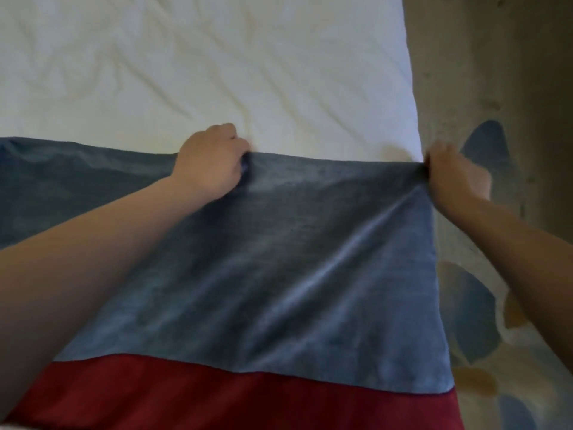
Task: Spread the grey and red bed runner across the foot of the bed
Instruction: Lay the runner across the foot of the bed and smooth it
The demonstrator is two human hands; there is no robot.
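This was a bedroom, possibly in a hotel. A bed (217,72) with a rumpled white cover filled the upper left and centre of the frame, and a patterned carpet (483,305) in beige, blue and ochre ran down the right edge.

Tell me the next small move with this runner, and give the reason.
Probably draw the right hand a little further outward to pull the top edge taut. Both hands grip the far edge of the runner: the left hand mid-edge, the right at the corner by the side of the white bed. A diagonal crease runs from that corner, and the cloth bunches at the left hand.
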